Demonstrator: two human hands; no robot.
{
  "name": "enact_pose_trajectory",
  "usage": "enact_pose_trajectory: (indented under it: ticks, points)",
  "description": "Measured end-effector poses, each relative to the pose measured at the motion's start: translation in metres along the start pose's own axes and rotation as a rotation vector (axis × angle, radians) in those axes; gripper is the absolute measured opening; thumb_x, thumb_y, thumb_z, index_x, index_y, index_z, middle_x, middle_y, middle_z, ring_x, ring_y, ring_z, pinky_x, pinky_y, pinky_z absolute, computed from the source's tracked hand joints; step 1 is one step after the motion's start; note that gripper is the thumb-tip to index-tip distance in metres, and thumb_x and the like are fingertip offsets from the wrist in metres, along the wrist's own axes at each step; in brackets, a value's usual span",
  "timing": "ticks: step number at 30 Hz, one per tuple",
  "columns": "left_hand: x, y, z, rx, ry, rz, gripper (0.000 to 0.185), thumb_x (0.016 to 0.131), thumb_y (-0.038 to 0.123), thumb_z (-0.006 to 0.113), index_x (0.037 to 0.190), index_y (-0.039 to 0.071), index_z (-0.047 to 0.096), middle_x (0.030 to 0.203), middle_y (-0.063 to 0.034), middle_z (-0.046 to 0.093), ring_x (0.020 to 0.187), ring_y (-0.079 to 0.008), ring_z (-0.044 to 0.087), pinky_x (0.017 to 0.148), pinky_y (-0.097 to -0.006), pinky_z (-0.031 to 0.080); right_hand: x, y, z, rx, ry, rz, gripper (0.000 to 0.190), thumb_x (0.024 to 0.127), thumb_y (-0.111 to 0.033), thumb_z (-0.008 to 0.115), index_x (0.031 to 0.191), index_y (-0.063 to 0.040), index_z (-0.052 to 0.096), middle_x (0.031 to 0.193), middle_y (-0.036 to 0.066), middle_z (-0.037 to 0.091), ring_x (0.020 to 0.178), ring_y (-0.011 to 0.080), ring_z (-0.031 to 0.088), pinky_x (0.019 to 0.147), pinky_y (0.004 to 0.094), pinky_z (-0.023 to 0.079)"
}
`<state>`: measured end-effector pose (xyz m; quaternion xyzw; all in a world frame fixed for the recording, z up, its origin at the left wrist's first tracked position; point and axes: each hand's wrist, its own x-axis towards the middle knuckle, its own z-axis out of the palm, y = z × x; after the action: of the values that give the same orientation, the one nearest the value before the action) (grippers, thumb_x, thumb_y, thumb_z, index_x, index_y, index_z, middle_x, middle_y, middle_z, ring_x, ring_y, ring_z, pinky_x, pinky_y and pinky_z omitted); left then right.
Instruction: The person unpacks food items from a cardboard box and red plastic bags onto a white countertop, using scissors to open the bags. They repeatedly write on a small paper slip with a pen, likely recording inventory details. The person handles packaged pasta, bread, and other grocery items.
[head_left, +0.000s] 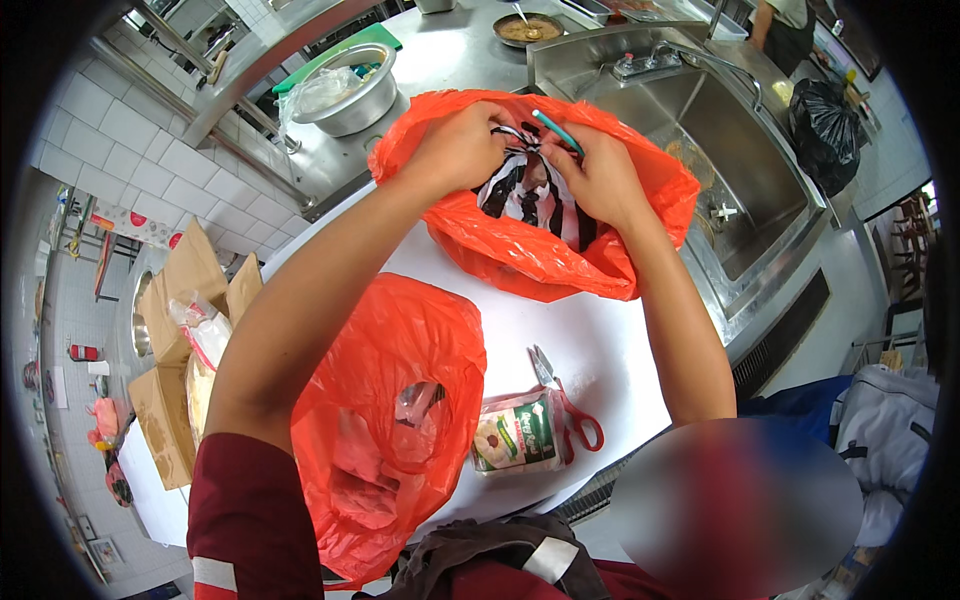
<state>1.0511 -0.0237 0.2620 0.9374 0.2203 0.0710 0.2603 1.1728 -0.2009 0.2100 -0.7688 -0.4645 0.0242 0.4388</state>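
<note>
A black-and-white striped plastic bag (536, 191), gathered into a tied neck, sits inside a wide-open orange-red plastic bag (517, 281) on the white tabletop. My left hand (469, 146) pinches the gathered neck from the left. At the neck's right side, my right hand (596, 172) holds a thin teal stick (557, 131) with its pale end pointing up and left; its other end is hidden in the hand. The fingertips of that hand also touch the neck. What the striped bag holds cannot be made out.
Nearer me lie a second orange-red bag (382, 360), a labelled food packet (517, 435) and red-handled scissors (566, 397). An open cardboard box (176, 300) stands left. Beyond are a metal pot (364, 97), a pan (529, 30) and a steel sink (757, 165). A person (780, 30) stands far right.
</note>
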Motion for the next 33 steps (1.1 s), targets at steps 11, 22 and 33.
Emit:
enact_pose_trajectory:
  ticks: [11,22,33]
  points:
    - [0.013,-0.013,-0.002,-0.625,-0.343,-0.065,0.027,0.096,0.02,0.071,0.12,0.009,0.069,0.11,-0.0012,0.068,0.099,-0.0086,0.064,0.092,-0.026,0.051,0.009,-0.014,-0.006,0.18,-0.092,0.155,0.033,0.096,-0.034,0.074,0.105,-0.002,0.075,0.09,0.016,0.077,0.08,0.0302,0.074,0.077,0.0426,0.056]
    - [0.014,-0.002,0.016,-0.246,0.045,-0.07,0.03,0.095,0.028,0.07,0.12,0.011,0.066,0.103,-0.0007,0.071,0.099,-0.015,0.07,0.09,-0.0335,0.054,0.012,-0.016,0.006,0.201,0.108,0.034,0.027,0.096,-0.027,0.075,0.101,0.0,0.073,0.081,0.016,0.074,0.079,0.0286,0.075,0.072,0.0403,0.055]
    - [0.009,-0.006,0.019,-0.305,0.073,0.015,0.035,0.092,0.032,0.077,0.117,0.01,0.068,0.108,-0.0077,0.074,0.104,-0.0217,0.071,0.094,-0.0366,0.054,0.013,-0.007,0.008,0.4,0.079,0.204,0.032,0.1,-0.029,0.071,0.104,0.002,0.075,0.082,0.01,0.075,0.073,0.0157,0.069,0.07,0.0349,0.053]
